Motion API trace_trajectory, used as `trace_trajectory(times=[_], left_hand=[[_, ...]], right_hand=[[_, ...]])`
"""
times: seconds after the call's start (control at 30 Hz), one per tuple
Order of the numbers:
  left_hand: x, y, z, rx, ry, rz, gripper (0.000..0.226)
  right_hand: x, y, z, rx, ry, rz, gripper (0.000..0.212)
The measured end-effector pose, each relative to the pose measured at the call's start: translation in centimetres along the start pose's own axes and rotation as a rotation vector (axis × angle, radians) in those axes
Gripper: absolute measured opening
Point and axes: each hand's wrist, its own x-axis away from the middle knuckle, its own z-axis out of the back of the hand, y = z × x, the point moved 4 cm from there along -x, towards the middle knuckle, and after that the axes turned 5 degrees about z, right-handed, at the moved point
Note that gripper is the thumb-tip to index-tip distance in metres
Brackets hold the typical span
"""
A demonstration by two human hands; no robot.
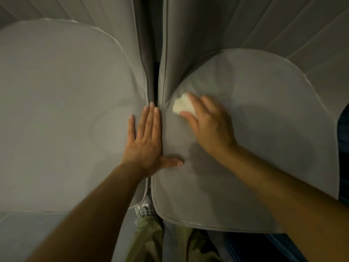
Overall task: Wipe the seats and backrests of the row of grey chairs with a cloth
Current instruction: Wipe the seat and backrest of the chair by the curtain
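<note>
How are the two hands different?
The bare left hand lies flat with straight fingers; the right hand curls round a crumpled white cloth. The left hand touches the grey padded left seat and right seat; the right hand only the right seat. Both rest on fabric.

Narrow dark gap (156, 72) btw the two grey chairs, closing to almost nothing at seat level. The left hand (147, 142) lies flat across it: fingers on the left seat (56, 110) edge, thumb on the right seat (264, 129). Just beside the gap, the right hand (209, 121) w/ cloth (182, 106). The backrests (245, 21) wall off the far side. Wide bare room on most of the left seat & the outer half of the right seat. At the front edge, the person's legs (149, 239) & shoe (144, 208) stand close.
</note>
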Motion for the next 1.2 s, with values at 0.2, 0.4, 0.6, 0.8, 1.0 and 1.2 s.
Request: trace_trajectory(times=[0.2,0.4,0.6,0.8,1.0,1.2], left_hand=[[-0.2,-0.2,-0.2,0.006,0.016,-0.031,0.130],[1.5,-0.3,-0.4,-0.022,-0.049,-0.114,0.139],[3.3,1.6,-1.7,-0.095,-0.124,-0.247,0.142],[2.5,2.5,-2.7,-0.075,-0.091,-0.216,0.140],[2.5,2.6,-2.8,-0.059,-0.105,-0.219,0.141],[5.6,1.6,-3.8,-0.133,-0.155,-0.307,0.140]], right_hand=[[-2.4,0.4,-3.1,0.101,-0.157,-0.092,0.044],[8.7,-1.9,-1.2,0.083,-0.153,0.056,0.039],[9.4,2.5,3.5,0.105,0.041,-0.220,0.042],[8.6,9.6,3.2,0.198,-0.064,-0.552,0.048],[12.7,-0.1,0.6,0.270,0.004,-0.439,0.044],[15.3,-2.7,1.4,0.009,0.024,-0.367,0.040]])
